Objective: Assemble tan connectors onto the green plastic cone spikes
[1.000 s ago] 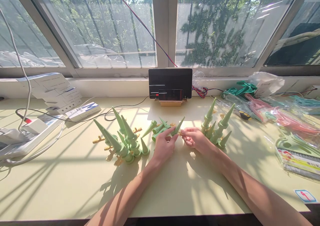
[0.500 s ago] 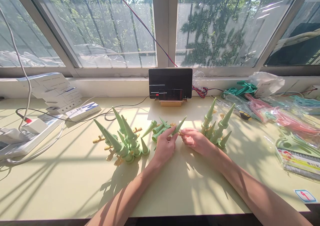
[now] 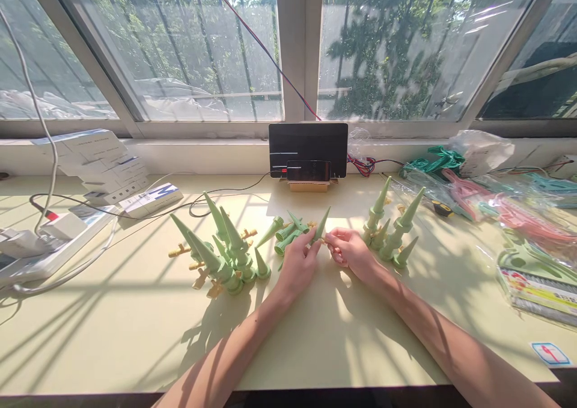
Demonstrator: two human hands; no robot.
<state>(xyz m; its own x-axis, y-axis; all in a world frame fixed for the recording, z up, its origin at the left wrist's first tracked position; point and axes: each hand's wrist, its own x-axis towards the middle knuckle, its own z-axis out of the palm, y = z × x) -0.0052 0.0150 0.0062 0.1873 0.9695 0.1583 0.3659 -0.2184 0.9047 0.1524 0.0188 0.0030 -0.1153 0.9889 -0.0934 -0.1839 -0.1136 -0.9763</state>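
Over the middle of the table my left hand (image 3: 300, 258) is closed around a green cone-shaped piece (image 3: 323, 223), its tip pointing up. My right hand (image 3: 349, 249) pinches at the base of that piece, where a small yellowish part (image 3: 323, 240) shows between the fingertips. Just behind my left hand lies a pile of loose green cones and tubes (image 3: 288, 234). To the left stands a cluster of upright green cones (image 3: 220, 255) with yellow pegs sticking out. A similar cluster (image 3: 391, 231) stands beyond my right wrist.
A tablet (image 3: 308, 140) and a phone (image 3: 309, 170) lean on a cardboard stand at the back. White boxes (image 3: 97, 161) and a power strip (image 3: 58, 246) with cables occupy the left. Bagged pink and green plastic goods (image 3: 523, 216) fill the right side.
The green cone in my fingers has tilted to a more upright position. My right hand has shifted slightly, its fingers curling closer; my left hand stays nearly where it was.
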